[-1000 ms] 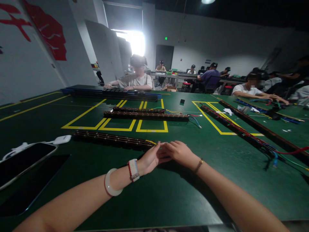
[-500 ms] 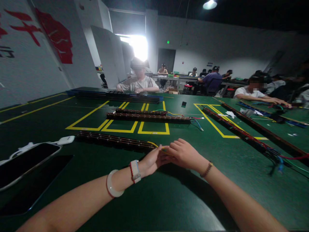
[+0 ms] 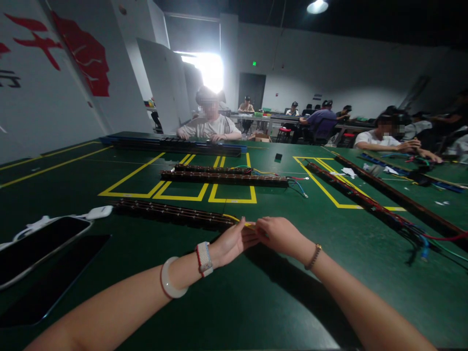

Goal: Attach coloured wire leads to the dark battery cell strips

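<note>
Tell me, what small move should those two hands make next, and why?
Probably draw the yellow wire gently straight out from the near dark strip: the left hand and right hand meet right at its loose end, fingertips pinched together there.

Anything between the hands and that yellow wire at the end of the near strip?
Nothing visible. The left hand and right hand already meet at the yellow wire where it leaves the near strip; their fingertips hide the exact grip.

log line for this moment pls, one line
left hand: fingers on yellow wire | right hand: fingers meet left at wire | wire exits near dark strip | green table | phone far left
</note>
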{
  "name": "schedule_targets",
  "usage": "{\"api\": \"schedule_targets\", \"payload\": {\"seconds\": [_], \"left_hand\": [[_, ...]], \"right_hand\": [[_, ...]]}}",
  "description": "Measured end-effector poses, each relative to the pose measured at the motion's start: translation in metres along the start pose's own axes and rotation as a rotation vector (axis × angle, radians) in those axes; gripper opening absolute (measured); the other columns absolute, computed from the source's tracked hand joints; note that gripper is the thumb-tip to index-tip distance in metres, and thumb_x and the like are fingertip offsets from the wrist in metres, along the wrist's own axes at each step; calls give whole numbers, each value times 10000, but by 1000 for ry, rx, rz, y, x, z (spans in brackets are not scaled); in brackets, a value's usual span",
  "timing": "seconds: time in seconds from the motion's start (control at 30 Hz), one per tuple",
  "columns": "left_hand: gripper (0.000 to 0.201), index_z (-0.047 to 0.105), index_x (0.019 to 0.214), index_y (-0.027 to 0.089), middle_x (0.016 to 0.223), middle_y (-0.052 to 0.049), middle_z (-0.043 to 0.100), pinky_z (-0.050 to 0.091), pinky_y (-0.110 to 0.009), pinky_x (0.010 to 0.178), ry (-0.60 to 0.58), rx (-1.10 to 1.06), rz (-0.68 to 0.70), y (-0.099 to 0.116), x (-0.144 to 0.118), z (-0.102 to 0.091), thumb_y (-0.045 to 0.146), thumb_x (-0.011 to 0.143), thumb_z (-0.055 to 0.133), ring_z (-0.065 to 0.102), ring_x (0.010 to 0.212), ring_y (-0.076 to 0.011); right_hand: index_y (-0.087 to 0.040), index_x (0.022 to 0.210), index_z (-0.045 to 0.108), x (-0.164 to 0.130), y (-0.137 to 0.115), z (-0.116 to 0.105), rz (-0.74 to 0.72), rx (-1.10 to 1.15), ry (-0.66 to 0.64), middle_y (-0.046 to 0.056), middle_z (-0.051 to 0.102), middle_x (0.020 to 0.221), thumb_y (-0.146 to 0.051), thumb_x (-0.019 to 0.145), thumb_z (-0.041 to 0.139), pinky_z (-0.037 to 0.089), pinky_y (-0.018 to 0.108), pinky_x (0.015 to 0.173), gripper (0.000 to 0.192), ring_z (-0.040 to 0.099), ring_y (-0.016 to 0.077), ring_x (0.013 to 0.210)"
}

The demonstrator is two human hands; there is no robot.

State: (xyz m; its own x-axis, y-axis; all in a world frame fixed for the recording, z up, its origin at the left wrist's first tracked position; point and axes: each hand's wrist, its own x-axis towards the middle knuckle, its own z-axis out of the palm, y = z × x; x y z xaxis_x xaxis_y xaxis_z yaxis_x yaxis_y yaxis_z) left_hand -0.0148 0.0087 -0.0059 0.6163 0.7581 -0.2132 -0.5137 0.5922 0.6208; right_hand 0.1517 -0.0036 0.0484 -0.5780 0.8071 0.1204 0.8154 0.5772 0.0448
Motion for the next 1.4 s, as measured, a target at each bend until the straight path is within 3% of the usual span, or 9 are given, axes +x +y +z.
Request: {"api": "schedule_targets", "payload": {"seconds": [0.1, 0.27, 0.53, 0.87, 1.03, 1.23, 1.4], "left_hand": [[313, 585, 918, 113, 957, -109, 663, 378, -376, 986, -27, 27, 4, 0, 0, 0, 392, 914, 442, 616, 957, -179], [225, 542, 943, 110, 933, -136, 675, 404, -423, 964, -13, 94, 17, 1, -4, 3, 312, 922, 446, 642, 944, -209], [221, 474, 797, 142, 811, -130, 689, 478, -378, 833, 14, 125, 0, 2, -5, 5, 299, 932, 397, 677, 825, -214], [197, 473, 840, 151, 765, -98, 678, 513, -345, 763, 19, 160, -5, 2, -5, -1, 292, 938, 375, 681, 780, -199], [213, 468, 883, 143, 800, -123, 684, 514, -374, 778, 64, 230, -64, 6, -8, 4, 333, 936, 386, 687, 776, -209], [220, 510, 896, 118, 919, -144, 689, 482, -387, 876, 19, 440, -185, 15, -15, 10, 309, 831, 598, 682, 845, -211], [321, 537, 867, 111, 825, -134, 699, 525, -335, 712, 32, 706, -198, 20, -17, 11, 424, 814, 583, 689, 740, -210]], "right_hand": [[-163, 880, 611, 0, 6, -1, 82, 41, 82, 37, 646, 759, -209, 890, 468, 299, 235, 529, 151, 554, 114, 598], [-215, 1187, 581, 5, 20, 10, 55, -3, 252, 42, 620, 810, -160, 913, 436, 335, 233, 578, 315, 554, 126, 674], [-244, 1241, 559, 20, 36, 30, 48, -128, 98, 58, 619, 821, -134, 876, 490, 376, 248, 647, 387, 572, 158, 746], [-210, 1235, 539, 25, 31, 43, -91, -138, -4, 49, 627, 816, -202, 895, 492, 354, 264, 626, 343, 574, 159, 709], [-242, 1221, 558, 18, 36, 43, -86, -135, 82, 51, 607, 831, -243, 921, 457, 344, 274, 678, 316, 544, 154, 739], [-195, 1214, 565, 12, 40, 47, 1, -74, 244, 91, 601, 952, -253, 936, 412, 352, 293, 737, 323, 534, 169, 832], [-201, 1168, 596, 14, 42, 50, -6, -45, 232, 76, 608, 929, -240, 938, 403, 350, 287, 726, 304, 530, 159, 814]]}}
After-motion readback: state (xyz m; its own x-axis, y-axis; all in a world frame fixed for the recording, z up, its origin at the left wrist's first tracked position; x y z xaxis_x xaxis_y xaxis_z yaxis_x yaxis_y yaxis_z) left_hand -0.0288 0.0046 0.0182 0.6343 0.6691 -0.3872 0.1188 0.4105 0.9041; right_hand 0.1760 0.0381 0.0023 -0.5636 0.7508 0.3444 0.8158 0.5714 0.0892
